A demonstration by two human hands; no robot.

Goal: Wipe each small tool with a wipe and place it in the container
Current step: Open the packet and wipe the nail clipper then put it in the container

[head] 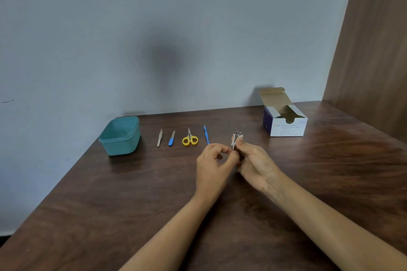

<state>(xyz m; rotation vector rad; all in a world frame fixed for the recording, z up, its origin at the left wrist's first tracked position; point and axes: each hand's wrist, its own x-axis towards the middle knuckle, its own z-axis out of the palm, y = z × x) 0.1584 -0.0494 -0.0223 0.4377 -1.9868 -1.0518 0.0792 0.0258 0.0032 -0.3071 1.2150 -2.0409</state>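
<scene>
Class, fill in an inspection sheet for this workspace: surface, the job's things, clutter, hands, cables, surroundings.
Surface: dark wooden table, bare in front.
Job's things: teal container at left, looks empty; tweezers, blue-handled file, yellow scissors and thin blue tool lie in a row beside it; small metal tool with white wipe held up.
Clutter: nothing seen.
Hands: left hand and right hand meet at the metal tool; exact grip hard to tell.
Cables: nothing seen.
Surroundings: open swab box at right; grey wall; wooden panel.

Dark wooden table (308, 182) against grey wall (154, 28).
</scene>
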